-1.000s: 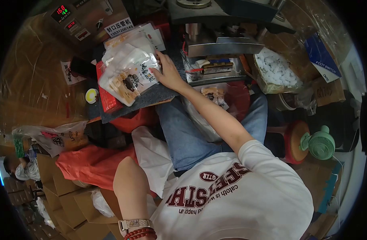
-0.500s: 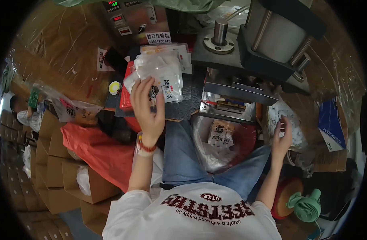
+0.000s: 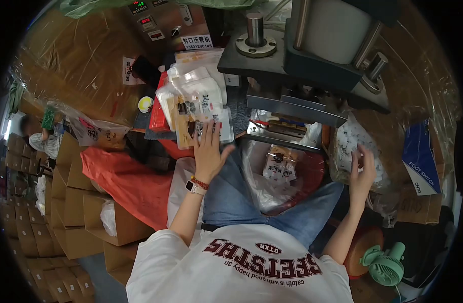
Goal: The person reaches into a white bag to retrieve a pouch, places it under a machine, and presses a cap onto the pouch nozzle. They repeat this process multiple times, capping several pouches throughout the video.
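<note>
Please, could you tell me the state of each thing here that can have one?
Pouches: flat, in fanned stack
Left hand: open, fingers spread over pouches
Right hand: fingers curled; grip unclear
White pieces: heaped loose
Control panel: digits lit
Green fan: spinning or stopped, unclear

The pouches I handle are translucent and white, printed in tan, black and red. My T-shirt is white with maroon lettering; my jeans are blue. My bracelet is red. The cloth is orange-red, the fan pale green, the foot-switch box blue and white.
</note>
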{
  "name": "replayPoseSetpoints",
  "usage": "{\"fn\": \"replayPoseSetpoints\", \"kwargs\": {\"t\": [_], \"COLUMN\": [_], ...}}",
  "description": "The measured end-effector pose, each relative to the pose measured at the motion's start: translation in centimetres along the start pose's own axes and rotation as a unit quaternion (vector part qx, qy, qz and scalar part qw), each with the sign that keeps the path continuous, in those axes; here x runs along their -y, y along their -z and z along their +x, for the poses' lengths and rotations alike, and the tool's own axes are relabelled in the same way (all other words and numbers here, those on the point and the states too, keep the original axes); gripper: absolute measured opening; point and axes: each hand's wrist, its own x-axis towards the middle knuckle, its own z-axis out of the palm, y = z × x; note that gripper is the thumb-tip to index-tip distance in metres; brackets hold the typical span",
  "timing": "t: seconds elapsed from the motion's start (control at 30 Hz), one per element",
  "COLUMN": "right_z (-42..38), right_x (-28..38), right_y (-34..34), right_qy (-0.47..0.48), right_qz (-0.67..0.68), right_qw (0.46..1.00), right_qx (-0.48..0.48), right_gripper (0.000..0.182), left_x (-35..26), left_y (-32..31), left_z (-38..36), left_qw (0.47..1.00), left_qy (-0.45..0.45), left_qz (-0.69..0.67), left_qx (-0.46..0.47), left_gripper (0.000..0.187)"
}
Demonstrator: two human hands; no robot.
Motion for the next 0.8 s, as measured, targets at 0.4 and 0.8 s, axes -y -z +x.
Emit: {"fn": "replayPoseSetpoints", "kwargs": {"t": [0.4,0.8], "right_z": [-7.4,-4.0], "right_x": [8.9,10.0], "right_y": [-3.7,-3.6], "right_qy": [-0.029,0.266], "right_qz": [0.513,0.385], "right_qw": [0.843,0.883], "right_qx": [0.158,0.039], "right_gripper": [0.026,0.026], "left_x": [-2.7,-9.6], "left_y": [5.7,9.2], "left_z": [-0.8,-0.1], "left_qw": [0.929,0.893], "left_qy": [0.088,-0.159], "left_qz": [-0.356,-0.421], "left_qx": [-0.053,0.03], "left_gripper": [0.038,0.042]}}
